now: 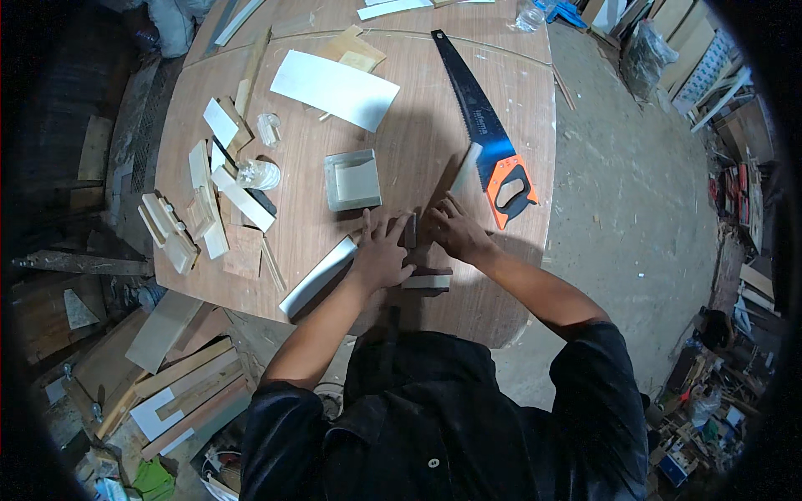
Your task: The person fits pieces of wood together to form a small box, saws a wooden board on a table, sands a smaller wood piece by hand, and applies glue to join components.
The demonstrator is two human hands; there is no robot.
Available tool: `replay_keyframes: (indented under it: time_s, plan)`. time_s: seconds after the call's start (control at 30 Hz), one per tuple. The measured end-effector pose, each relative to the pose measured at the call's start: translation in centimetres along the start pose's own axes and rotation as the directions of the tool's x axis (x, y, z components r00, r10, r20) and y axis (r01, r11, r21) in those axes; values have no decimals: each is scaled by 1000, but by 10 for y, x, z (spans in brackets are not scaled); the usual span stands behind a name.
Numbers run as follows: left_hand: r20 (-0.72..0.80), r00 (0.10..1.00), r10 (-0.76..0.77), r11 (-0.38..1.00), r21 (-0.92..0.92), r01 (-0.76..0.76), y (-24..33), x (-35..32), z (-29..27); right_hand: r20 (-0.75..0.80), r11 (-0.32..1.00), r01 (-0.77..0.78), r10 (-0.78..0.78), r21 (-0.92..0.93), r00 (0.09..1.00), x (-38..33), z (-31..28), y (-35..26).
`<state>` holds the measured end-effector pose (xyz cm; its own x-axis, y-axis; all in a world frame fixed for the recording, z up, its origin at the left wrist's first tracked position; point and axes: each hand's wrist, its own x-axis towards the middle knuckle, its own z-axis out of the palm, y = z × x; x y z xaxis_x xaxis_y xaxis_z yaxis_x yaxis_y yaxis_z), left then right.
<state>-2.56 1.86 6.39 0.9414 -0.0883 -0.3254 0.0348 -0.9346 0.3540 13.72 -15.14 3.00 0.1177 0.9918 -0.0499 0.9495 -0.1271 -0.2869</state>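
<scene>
My left hand [381, 257] lies over the near part of the table with its fingers spread. Its fingertips reach toward a small upright wood piece [411, 230] between my hands, and whether they touch it is unclear. My right hand [457, 231] has bent, closed fingers pressed down close to that piece; what they hold is hidden. A white-edged wood strip [466, 169] runs away from my right fingertips. Below my hands rests a short white-faced block [426, 282]. Beside my left wrist lies a long white-faced strip [317, 278]. An open shallow box [352, 180] stands beyond my left hand.
A handsaw [484, 125] with an orange and black handle lies at the right. A white panel [336, 88] rests on scraps farther off. Offcuts [200, 200], a clear jar [259, 174] and a small clear container [268, 130] occupy the left side. Boards [180, 384] are piled beside the table.
</scene>
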Motion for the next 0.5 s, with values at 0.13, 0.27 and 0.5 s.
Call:
replay_keyframes:
  time_s: [0.13, 0.27, 0.5]
  plan:
    - [26, 1000, -11, 999, 33, 10, 3, 6, -4, 233, 997, -2, 20, -75, 972, 5, -7, 2]
    - [18, 999, 28, 999, 31, -29, 4, 12, -8, 82, 997, -32, 26, 66, 996, -4, 18, 12]
    - [56, 997, 43, 999, 20, -44, -2, 14, -10, -203, 993, -113, 102, -43, 974, -18, 9, -4]
